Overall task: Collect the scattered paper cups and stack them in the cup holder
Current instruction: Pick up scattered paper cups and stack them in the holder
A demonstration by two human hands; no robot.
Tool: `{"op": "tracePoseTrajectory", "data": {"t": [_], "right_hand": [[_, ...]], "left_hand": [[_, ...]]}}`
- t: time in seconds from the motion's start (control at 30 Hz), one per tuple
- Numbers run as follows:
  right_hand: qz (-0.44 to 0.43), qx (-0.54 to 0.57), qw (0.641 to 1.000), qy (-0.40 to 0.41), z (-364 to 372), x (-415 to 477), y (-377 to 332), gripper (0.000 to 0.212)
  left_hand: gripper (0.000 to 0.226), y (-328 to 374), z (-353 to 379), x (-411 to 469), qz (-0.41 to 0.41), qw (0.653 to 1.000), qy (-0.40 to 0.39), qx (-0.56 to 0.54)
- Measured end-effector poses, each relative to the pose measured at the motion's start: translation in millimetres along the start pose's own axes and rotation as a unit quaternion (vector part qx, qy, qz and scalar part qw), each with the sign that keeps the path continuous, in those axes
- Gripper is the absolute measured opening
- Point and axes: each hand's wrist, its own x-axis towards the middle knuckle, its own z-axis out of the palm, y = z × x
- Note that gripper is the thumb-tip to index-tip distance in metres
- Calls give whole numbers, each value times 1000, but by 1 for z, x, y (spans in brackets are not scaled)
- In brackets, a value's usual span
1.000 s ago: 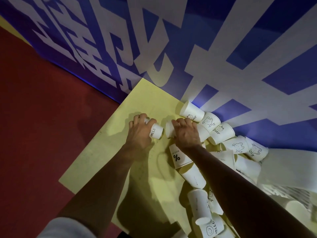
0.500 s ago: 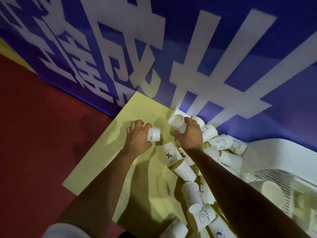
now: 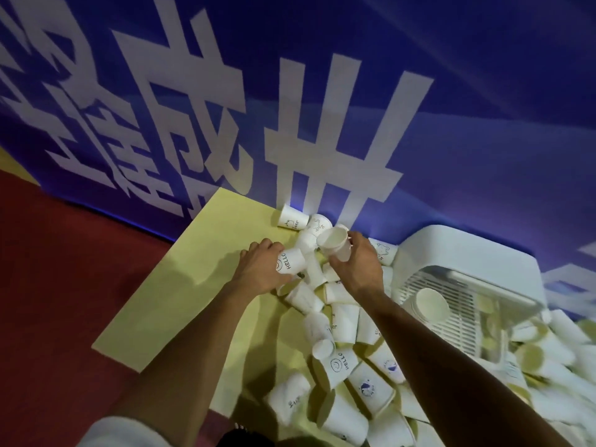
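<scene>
Head view, looking down at two bare forearms reaching over a yellow mat point(image 3: 180, 285) laid against a blue banner point(image 3: 322, 108) with large white characters. The left hand point(image 3: 258, 272) has its fingers curled round a white HELLO cup point(image 3: 292, 261), held on its side just above the mat. The right hand point(image 3: 359, 269) pinches a plain cup point(image 3: 335, 246) between thumb and fingers, lifted and tilted so its open mouth faces the camera. The two cups are near each other but apart. Under and behind the hands, many more cups point(image 3: 342, 321) lie tumbled on the mat, running down toward the lower right. To the right stands a white slatted holder point(image 3: 451, 253), with one cup point(image 3: 432, 304) mouth-up inside it, possibly the top of a stack. The step in hand looks like nesting one held cup into the other. To do it well, turn the HELLO cup so that its narrow base points at the plain cup's mouth, line up the two axes, then slide it straight in. Grip lightly, since thin paper walls would likely dent or go oval and jam. Carry the nested pair rightward, clear of the pile.
</scene>
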Motion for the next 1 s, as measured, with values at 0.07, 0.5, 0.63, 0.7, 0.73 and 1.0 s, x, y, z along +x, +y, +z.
{"op": "tracePoseTrajectory", "data": {"t": [0.07,0.5,0.63,0.7,0.73,1.0], "right_hand": [[-14,-3,1000,4,-18,-11,14,53],[-44,25,999,-4,-122,-59,99,77],[-37,40,998,15,-139,-66,122,78],[-25,44,999,19,-145,-68,131,79],[-20,46,999,22,-147,-69,136,80],[-15,41,999,24,-148,-76,161,73]], "left_hand": [[71,18,6,-9,10,999,-25,-24],[61,132,24,-34,57,987,-53,-144],[61,158,31,-33,74,986,-60,-134],[60,164,35,-31,79,986,-65,-133],[60,168,36,-30,82,986,-68,-131],[69,175,45,-28,95,985,-84,-120]]}}
